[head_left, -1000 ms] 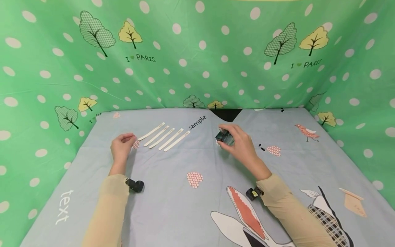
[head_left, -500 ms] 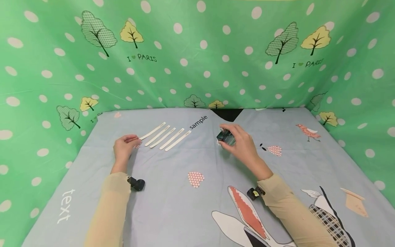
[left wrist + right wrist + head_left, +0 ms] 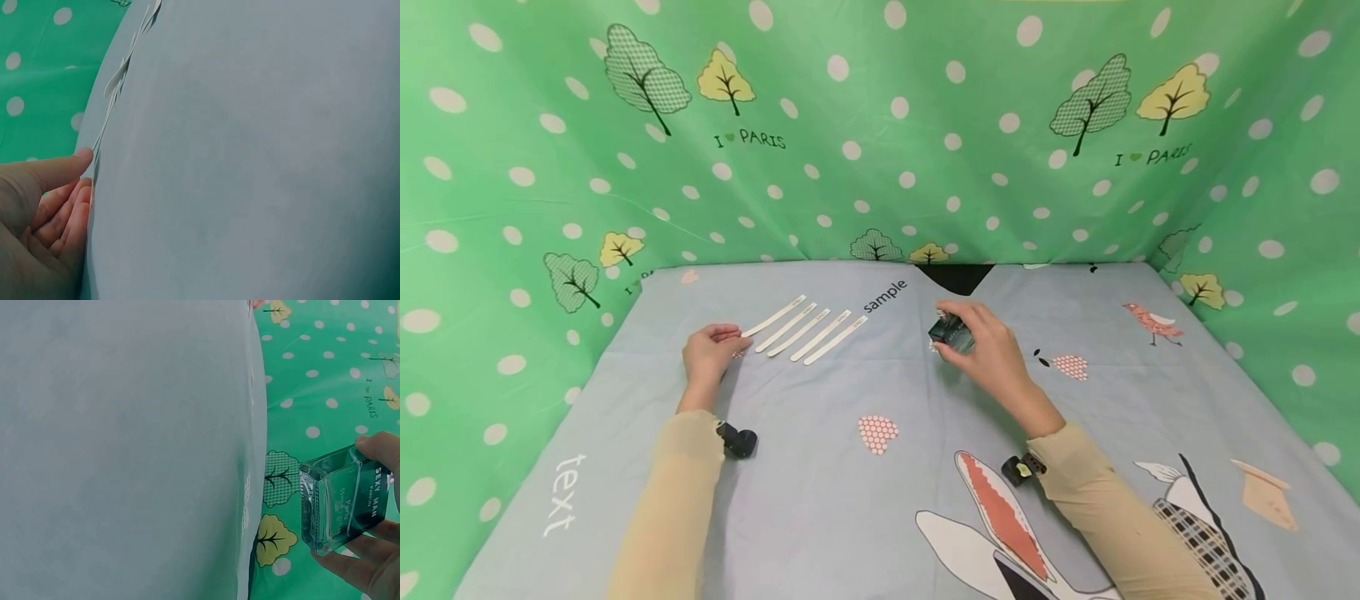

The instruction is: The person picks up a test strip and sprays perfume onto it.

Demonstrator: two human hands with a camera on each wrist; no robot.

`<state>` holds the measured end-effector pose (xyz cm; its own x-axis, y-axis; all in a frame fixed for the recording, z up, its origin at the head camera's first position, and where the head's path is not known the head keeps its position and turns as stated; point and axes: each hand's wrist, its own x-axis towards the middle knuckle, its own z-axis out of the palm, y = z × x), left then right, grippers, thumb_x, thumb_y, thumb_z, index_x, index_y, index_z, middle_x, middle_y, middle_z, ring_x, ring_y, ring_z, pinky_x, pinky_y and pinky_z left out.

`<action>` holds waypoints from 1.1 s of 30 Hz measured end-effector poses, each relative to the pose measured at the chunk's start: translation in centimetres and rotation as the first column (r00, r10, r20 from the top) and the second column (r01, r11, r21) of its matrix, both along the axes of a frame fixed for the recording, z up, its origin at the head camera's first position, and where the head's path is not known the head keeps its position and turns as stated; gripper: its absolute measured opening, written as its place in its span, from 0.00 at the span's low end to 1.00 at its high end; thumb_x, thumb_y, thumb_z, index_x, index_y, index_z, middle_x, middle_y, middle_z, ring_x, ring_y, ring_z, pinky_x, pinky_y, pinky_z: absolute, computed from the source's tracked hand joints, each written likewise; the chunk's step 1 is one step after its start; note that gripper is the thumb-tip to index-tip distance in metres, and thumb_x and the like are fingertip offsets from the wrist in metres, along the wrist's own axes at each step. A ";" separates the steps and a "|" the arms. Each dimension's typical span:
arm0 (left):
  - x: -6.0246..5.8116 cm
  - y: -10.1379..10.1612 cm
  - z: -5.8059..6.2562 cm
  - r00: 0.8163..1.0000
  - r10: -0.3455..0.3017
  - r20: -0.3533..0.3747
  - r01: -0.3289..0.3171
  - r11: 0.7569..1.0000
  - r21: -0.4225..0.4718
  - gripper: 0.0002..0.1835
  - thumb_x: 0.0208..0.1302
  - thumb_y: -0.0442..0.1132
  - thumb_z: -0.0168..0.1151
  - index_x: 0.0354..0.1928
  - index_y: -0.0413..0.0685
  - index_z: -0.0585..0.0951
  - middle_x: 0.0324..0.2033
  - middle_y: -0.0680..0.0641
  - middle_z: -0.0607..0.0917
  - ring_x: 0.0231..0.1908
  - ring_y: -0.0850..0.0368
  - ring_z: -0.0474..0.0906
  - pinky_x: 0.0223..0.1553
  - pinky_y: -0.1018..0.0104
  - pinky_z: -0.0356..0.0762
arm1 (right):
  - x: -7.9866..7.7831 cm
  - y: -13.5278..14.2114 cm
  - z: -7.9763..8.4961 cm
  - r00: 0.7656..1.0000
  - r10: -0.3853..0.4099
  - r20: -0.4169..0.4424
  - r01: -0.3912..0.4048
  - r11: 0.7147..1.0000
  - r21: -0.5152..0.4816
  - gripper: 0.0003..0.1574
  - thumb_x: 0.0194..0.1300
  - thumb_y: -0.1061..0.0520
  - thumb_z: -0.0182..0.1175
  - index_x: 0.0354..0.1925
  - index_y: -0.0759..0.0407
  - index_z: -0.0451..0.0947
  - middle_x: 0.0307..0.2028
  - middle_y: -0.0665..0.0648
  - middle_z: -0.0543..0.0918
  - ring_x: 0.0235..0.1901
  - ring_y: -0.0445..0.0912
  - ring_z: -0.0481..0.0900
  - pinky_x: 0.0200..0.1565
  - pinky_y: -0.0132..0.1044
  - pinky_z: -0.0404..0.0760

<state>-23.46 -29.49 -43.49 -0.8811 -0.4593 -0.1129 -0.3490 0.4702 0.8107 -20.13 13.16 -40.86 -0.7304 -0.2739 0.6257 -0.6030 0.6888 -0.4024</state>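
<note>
Several narrow white paper test strips (image 3: 820, 336) lie slanted in a row on the blue-grey cloth, each with small print at its far end. My left hand (image 3: 711, 353) is at the near end of the leftmost strip (image 3: 775, 315), fingertips right at its tip. In the left wrist view the thumb (image 3: 65, 169) reaches that strip's end, and a gap shows between thumb and fingers. My right hand (image 3: 991, 350) grips a dark green glass perfume bottle (image 3: 952, 333) between thumb and fingers, tilted above the cloth. "SEXY MAN" reads on the bottle (image 3: 340, 497) in the right wrist view.
The printed cloth (image 3: 820, 492) covers the table, its hearts, bird and rabbit ears being flat pictures. A green dotted curtain (image 3: 880, 150) rises behind and along both sides. Black wrist cameras (image 3: 739, 442) sit on both forearms.
My left hand has moved right, to the near end of the leftmost strip. My right hand keeps the perfume bottle in about the same place, and the strips lie as before.
</note>
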 end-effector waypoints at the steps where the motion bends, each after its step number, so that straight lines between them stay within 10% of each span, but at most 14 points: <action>1: 0.0 0.0 0.0 1.000 0.002 0.003 -0.001 1.000 -0.005 0.23 0.60 0.39 0.72 0.57 0.41 0.81 0.53 0.39 0.85 0.28 0.74 0.74 0.28 0.83 0.73 | 0.0 0.0 0.0 1.000 0.000 0.000 0.000 1.000 0.001 0.37 0.54 0.55 0.76 0.61 0.50 0.75 0.51 0.60 0.82 0.49 0.56 0.84 0.45 0.51 0.86; 33: -0.5 0.2 -0.4 1.000 0.005 0.021 -0.003 0.996 -0.089 0.18 0.63 0.38 0.69 0.54 0.42 0.84 0.50 0.39 0.87 0.34 0.61 0.81 0.28 0.80 0.73 | -0.1 0.0 -0.2 1.000 -0.007 0.014 0.007 1.000 0.009 0.36 0.55 0.55 0.76 0.61 0.49 0.75 0.52 0.61 0.82 0.49 0.57 0.84 0.45 0.51 0.86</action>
